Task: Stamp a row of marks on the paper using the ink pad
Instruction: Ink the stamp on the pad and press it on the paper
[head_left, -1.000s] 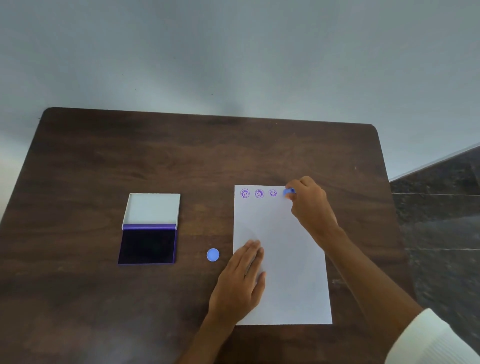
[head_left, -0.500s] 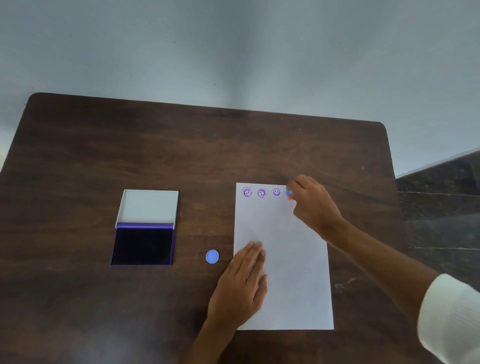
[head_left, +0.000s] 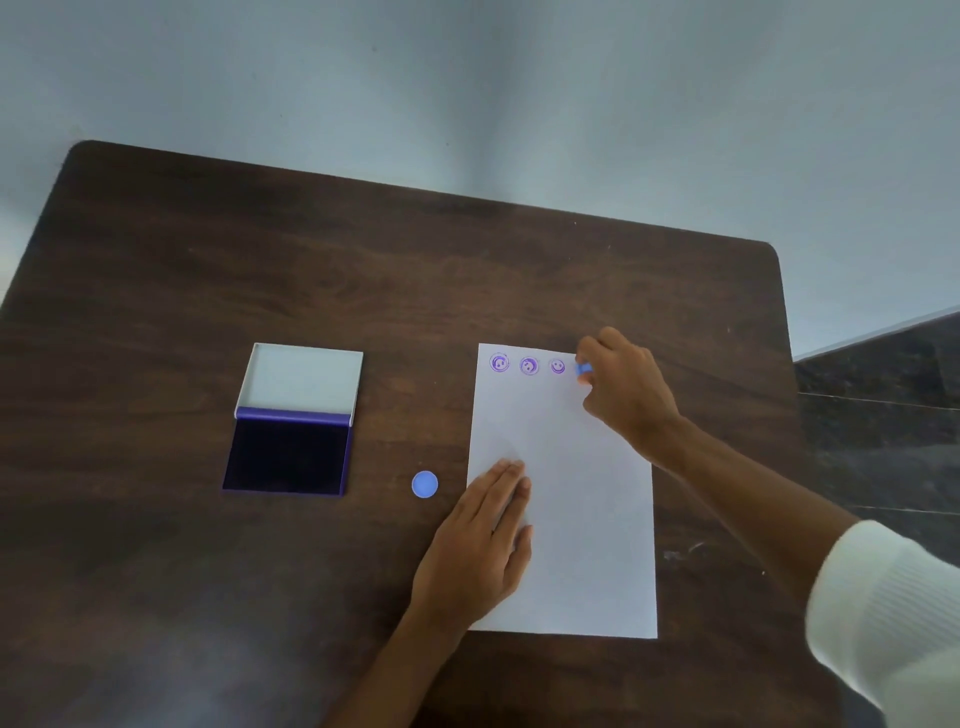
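A white sheet of paper (head_left: 571, 493) lies lengthwise on the dark wooden table (head_left: 363, 270). Three purple round marks (head_left: 529, 366) run in a row along its top edge. My right hand (head_left: 623, 389) pinches a small blue stamp (head_left: 584, 369) and holds it down on the paper just right of the third mark. My left hand (head_left: 483, 540) lies flat, fingers together, on the paper's lower left part. The open ink pad (head_left: 288, 454), dark purple with its white lid folded back, sits to the left of the paper.
A small round blue cap (head_left: 425, 484) lies on the table between the ink pad and the paper. The table's right edge is close to my right arm, with dark floor (head_left: 883, 415) beyond. A pale wall stands behind the table.
My right hand stays at the fourth spot with the stamp on the paper. Only the camera view has shifted slightly; my left hand keeps pressing the paper.
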